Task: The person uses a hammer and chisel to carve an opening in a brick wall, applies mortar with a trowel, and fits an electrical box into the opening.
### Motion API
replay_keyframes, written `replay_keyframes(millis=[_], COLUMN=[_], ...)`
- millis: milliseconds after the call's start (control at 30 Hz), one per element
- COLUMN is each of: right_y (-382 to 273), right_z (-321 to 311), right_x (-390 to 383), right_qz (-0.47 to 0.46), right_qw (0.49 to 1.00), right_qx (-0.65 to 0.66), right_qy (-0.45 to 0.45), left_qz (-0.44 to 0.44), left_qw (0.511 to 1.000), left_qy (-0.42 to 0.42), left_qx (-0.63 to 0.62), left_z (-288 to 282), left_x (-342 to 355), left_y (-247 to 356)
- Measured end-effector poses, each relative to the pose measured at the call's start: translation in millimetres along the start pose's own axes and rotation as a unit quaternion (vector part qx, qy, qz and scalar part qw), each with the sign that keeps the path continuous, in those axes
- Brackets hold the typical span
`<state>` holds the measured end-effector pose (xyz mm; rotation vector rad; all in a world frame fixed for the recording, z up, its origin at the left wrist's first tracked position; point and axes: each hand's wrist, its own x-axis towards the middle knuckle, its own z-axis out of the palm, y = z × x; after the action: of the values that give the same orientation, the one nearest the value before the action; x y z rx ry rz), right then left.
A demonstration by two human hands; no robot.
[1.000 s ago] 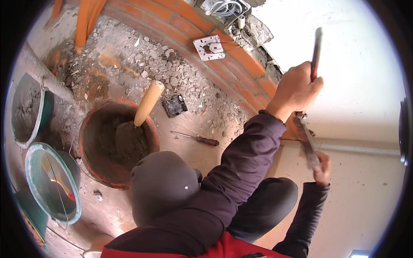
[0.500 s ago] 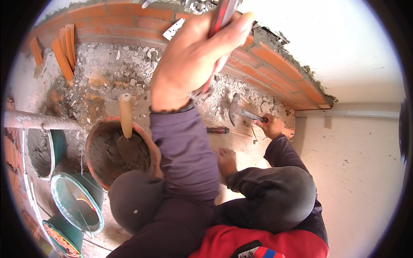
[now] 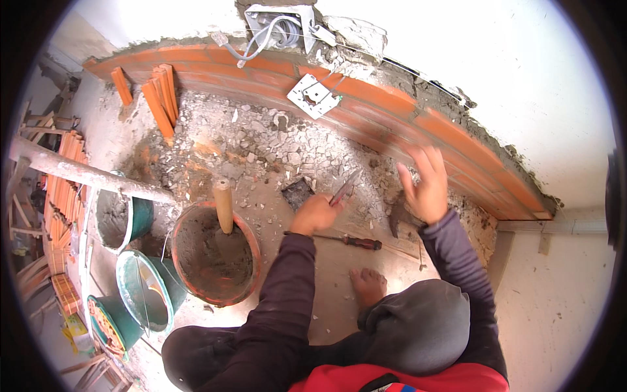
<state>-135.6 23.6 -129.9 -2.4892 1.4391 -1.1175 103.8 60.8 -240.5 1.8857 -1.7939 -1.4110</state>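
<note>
My left hand [image 3: 316, 214] is closed around a slim red-and-grey hand tool [image 3: 346, 186], its exact kind unclear, over the rubble by the wall's foot. Just behind that hand lies a dark square box [image 3: 298, 192]. My right hand [image 3: 428, 186] has its fingers spread, holding nothing, close above a hammer [image 3: 399, 218] on the floor, partly hidden by the hand and sleeve. A screwdriver [image 3: 362, 243] with a red-and-black handle rests between my hands, in front of my bare foot. A white socket plate [image 3: 313, 96] hangs against the low brick wall [image 3: 382, 98].
Left of me, a mortar bucket [image 3: 212, 271] holds a trowel with a wooden handle [image 3: 223, 206]. Green buckets [image 3: 171, 294] stand farther left, below a pole [image 3: 85, 171]. Loose bricks [image 3: 160, 101] lean near the wall. Grey cable [image 3: 277, 32] protrudes from a wall box.
My left hand has come down from high in front of me, still holding the tool. My right hand has let go of the hammer, opened and moved forward. The view has shifted.
</note>
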Motion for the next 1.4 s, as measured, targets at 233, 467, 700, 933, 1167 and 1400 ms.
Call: replay_keyframes(millis=[233,467,700,933,1167,1400], right_y=[-13.1,-20.1,-23.7,-10.8,-14.5,-3.8], right_z=[59.8,50.9,42.9,51.6,51.7,75.8], right_x=[129.3,114.6,108.1,113.0,115.2,133.1], right_qz=[-0.157,-0.112,-0.096,0.023,-0.011,-0.030], right_qw=[0.982,0.991,0.991,0.999,0.995,0.995], right_qx=[-0.107,-0.066,-0.049,0.035,0.093,0.093], right_qy=[0.003,-0.032,-0.081,-0.025,-0.030,-0.014], left_qz=[-0.022,-0.025,-0.051,0.201,0.221,0.153], left_qw=[0.996,0.981,0.978,0.845,0.776,0.827], left_qy=[0.072,0.161,0.176,0.492,0.586,0.536], left_qx=[0.038,0.107,0.101,0.056,0.068,0.070], left_z=[55.8,75.6,77.4,14.9,-84.2,-90.5], left_x=[10.4,-2.5,-7.3,40.9,100.9,91.1], left_y=[-19.9,-17.6,-8.9,41.8,80.3,76.7])
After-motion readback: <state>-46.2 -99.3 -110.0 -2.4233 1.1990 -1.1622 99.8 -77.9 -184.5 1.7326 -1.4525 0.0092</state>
